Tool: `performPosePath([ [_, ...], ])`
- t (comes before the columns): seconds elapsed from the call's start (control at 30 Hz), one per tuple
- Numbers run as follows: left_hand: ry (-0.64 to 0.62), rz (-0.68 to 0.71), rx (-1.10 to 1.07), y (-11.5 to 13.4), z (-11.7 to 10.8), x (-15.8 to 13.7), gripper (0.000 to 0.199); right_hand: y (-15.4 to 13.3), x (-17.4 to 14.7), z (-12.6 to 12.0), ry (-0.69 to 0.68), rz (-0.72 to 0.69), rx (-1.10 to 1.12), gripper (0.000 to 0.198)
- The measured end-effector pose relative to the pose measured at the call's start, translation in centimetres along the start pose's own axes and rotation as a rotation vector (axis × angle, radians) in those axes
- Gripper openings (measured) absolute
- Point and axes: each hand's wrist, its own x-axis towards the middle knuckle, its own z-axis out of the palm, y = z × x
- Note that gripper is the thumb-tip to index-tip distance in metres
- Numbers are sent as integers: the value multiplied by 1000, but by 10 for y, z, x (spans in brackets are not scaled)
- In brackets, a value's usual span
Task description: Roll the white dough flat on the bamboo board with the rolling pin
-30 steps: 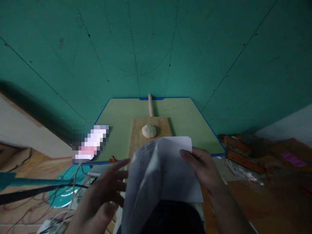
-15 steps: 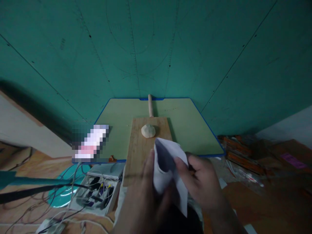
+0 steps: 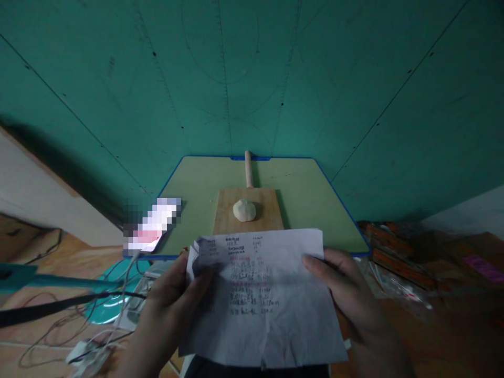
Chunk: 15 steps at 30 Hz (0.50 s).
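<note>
A creased sheet of paper [image 3: 268,325] with handwritten lines in black and red is spread out between my two hands. My left hand [image 3: 173,294] pinches its left edge, thumb on top, where the upper corner is crumpled. At the right edge, my right hand [image 3: 346,283] grips it with the thumb on the front. Just beyond the paper, a pale lump of dough [image 3: 244,210] rests on a wooden board [image 3: 271,210], whose near part the sheet hides. Behind the board lies a wooden rolling pin [image 3: 248,169].
The board lies on a small light-green table [image 3: 307,194] with a blue rim, against a green wall [image 3: 252,79]. A phone-like, pixelated object [image 3: 155,223] lies at its left. Cables and a turquoise round thing [image 3: 104,312] are on the floor left; boxes [image 3: 468,252] stand right.
The paper was folded between my hands and is now opened flat, its writing facing me. My hands have moved apart to its left and right edges. The dough stays put.
</note>
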Motion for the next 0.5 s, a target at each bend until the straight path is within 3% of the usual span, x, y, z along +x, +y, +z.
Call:
performPosePath([
  [0.3,78,-22,4,-2,-5,1,29,-3,4,2,41,32,7,39],
  [0.5,43,-98,-9,-1,-8,0,36,-2,4,3,79,74,-10,36],
])
